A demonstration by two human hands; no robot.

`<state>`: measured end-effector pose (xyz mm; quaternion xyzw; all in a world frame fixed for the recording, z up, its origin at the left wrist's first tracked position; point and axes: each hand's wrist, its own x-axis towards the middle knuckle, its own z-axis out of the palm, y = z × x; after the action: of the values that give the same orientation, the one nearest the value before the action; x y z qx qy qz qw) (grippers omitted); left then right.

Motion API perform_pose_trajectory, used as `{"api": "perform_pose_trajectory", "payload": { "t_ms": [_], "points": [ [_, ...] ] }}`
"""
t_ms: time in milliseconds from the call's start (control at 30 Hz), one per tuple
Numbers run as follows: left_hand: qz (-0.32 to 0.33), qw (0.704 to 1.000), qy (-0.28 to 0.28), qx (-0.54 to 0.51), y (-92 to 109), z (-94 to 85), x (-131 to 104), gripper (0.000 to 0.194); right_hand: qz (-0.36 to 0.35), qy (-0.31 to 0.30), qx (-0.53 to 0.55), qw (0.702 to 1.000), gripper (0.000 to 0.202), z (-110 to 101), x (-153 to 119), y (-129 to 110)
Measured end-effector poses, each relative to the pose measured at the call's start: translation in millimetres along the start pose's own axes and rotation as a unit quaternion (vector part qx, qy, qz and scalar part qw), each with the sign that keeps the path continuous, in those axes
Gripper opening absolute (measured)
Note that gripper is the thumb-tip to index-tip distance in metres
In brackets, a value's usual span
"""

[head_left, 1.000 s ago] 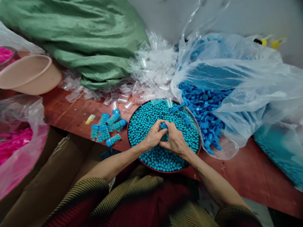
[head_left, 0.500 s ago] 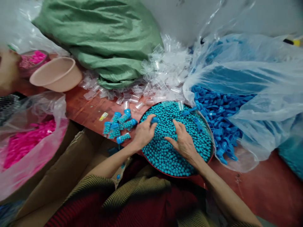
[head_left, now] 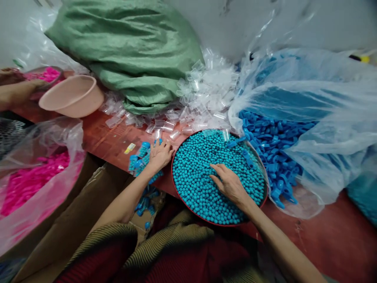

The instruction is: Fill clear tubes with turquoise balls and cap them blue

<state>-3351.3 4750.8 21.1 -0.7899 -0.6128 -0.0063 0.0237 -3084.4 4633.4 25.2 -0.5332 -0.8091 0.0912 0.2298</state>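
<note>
My left hand (head_left: 160, 155) lies palm down over a small group of filled tubes (head_left: 143, 148) with blue caps, at the left of the bead basin. Its fingers are apart and partly cover the tubes. Turquoise beads (head_left: 194, 173) fill a wide round basin with a red rim (head_left: 206, 221). Above the beads, near the middle, my right hand (head_left: 228, 180) is open, thumb and fingers apart, with nothing seen between them. A few blue plastic caps (head_left: 247, 158) rest on the beads at the basin's right side.
Clear empty tubes (head_left: 206, 94) are heaped behind the basin, beside a green sack (head_left: 126, 51). Blue caps (head_left: 273, 137) spill from a clear bag at right. Capped tubes (head_left: 145, 204) lie below the table edge. At left are a pink tub (head_left: 73, 96) and another person's hand (head_left: 20, 92).
My left hand has moved left from the basin to the group of tubes, and the blue-capped item it held no longer shows. My right hand has stayed over the beads.
</note>
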Motion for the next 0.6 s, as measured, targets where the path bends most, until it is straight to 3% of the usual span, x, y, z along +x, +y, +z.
{"api": "perform_pose_trajectory", "payload": {
  "t_ms": [133,267,367,467,533,600],
  "points": [
    [0.001,0.999,-0.035,0.026,-12,-7.8,-13,0.039,0.011,-0.015,0.017,1.000,0.032,-3,-6,8],
    [-0.024,0.997,-0.043,0.067,-37,-9.8,-55,0.038,0.009,-0.008,0.025,1.000,0.031,-5,-8,13],
    [-0.068,0.991,-0.055,0.099,-61,-9.2,-94,0.041,0.004,0.001,0.035,0.999,0.029,-6,-7,15],
    [-0.163,0.977,-0.072,0.118,-78,-12.3,-122,0.045,-0.006,0.011,0.037,0.999,0.027,-6,-6,15],
    [-0.223,0.965,-0.066,0.122,-82,-15.2,-124,0.051,-0.010,0.012,0.036,0.999,0.027,-6,-5,14],
    [-0.231,0.966,-0.029,0.114,-83,-16.0,-110,0.054,-0.012,0.009,0.033,0.999,0.027,-6,-5,12]
  ]
}}
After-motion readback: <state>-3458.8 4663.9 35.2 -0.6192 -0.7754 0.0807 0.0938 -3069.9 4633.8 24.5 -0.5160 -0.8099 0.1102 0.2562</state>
